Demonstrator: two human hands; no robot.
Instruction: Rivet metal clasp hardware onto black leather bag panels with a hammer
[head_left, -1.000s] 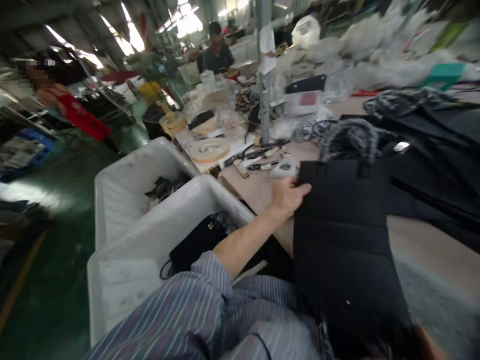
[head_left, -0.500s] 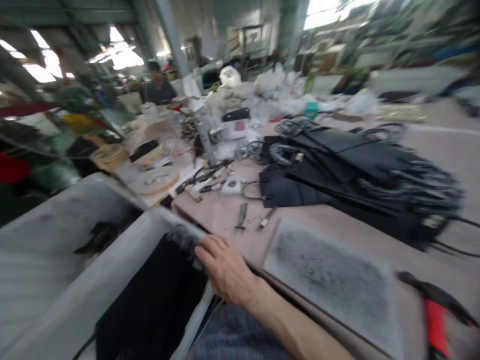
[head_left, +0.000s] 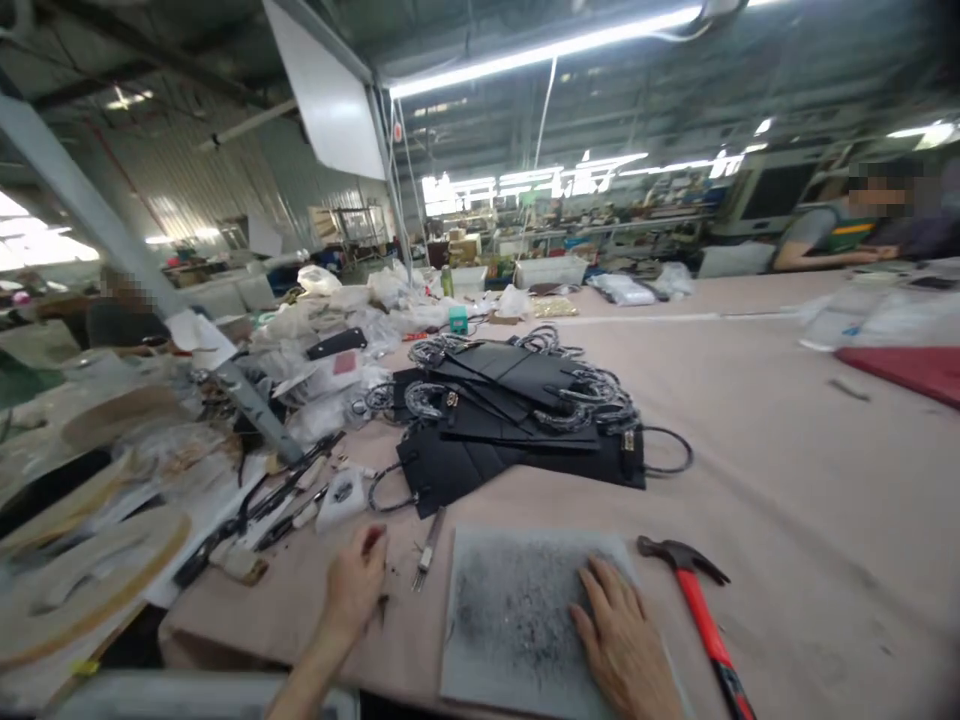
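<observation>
Head view: right hand on speckled slab.

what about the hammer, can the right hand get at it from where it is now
Probably yes. The right hand lies flat on the grey pad, and the hammer lies on the table just to its right, with nothing between them or on its red handle.

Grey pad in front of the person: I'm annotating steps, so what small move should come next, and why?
Probably reaching forward to draw the nearest black bag from the pile onto the grey pad. The pad carries only the right hand, lying flat; the left hand rests beside it, and the hammer lies untouched.
</observation>
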